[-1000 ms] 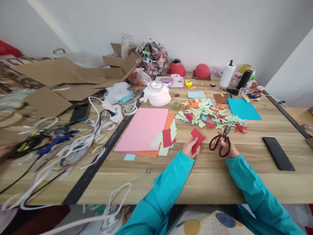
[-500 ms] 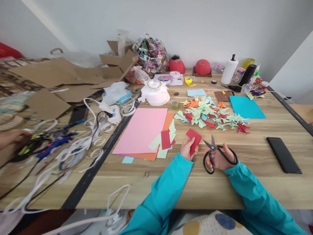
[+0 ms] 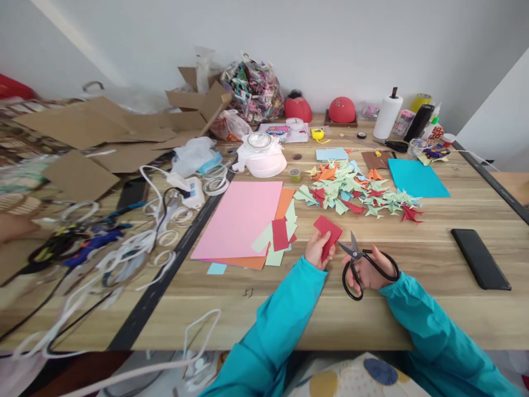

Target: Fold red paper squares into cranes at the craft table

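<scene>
We see the left hand [image 3: 316,249] with its grip closed on a red paper piece [image 3: 327,231], held tilted just above the desk [image 3: 413,309]. The right hand [image 3: 370,271] has its grip closed through the loops of the black scissors [image 3: 356,258], whose blades stand parted, their tips just beside the red piece's lower edge. To the left we note a pink sheet [image 3: 242,218]. Beyond the hands lies a pile of folded paper shapes [image 3: 355,193], and a black phone [image 3: 479,258] lies well to the right.
</scene>
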Demonstrator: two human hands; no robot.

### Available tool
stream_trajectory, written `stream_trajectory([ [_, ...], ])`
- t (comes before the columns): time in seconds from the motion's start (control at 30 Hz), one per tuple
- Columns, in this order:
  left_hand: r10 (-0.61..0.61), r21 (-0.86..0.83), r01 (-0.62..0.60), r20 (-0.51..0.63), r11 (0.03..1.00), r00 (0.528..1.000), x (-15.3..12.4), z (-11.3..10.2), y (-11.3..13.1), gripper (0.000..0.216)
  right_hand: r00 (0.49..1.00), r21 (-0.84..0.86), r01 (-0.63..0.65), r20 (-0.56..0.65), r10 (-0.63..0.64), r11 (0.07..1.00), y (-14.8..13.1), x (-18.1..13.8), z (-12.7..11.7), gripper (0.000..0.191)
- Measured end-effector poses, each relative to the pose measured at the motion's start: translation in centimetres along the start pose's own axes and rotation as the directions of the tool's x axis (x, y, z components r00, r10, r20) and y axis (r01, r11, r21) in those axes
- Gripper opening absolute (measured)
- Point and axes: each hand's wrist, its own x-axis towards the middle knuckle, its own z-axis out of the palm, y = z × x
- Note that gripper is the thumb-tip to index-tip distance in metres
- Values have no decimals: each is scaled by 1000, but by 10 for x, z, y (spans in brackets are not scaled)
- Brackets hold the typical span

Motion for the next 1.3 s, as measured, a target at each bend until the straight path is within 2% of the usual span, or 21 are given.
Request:
stream_trajectory([
  [0.23, 11, -6, -11, -15, 1000, 1000, 1, 0, -1, 36, 998, 12, -57, -4, 57, 998, 0, 0, 1, 78],
  [0.47, -4, -27, 3, -18, 1000, 1000, -2, 1, 3, 34, 998, -2, -56, 15, 56, 998, 1, 1, 1, 76],
  [0.67, -21, 78, 15, 82, 997, 996, 0, -2, -3, 37, 998, 12, -57, -19, 57, 998, 0, 2, -2, 76],
  [0.83, 11, 127, -20, 72, 992, 997, 1, -1, -5, 41, 997, 18, -62, -38, 63, 998, -2, 0, -8, 76],
  [1.0, 51, 170, -65, 88, 983, 995, -3, 3, -3, 42, 997, -36, -45, -63, 42, 998, -5, -3, -10, 76],
  [1.17, 131, 236, -154, 111, 960, 985, -6, 3, -2, 40, 1000, -131, 23, 13, -21, 991, -7, -7, -5, 61],
  [1.3, 122, 234, -149, 124, 961, 985, -7, 1, -1, 34, 997, -119, 76, 41, -72, 990, -9, -10, -1, 60],
])
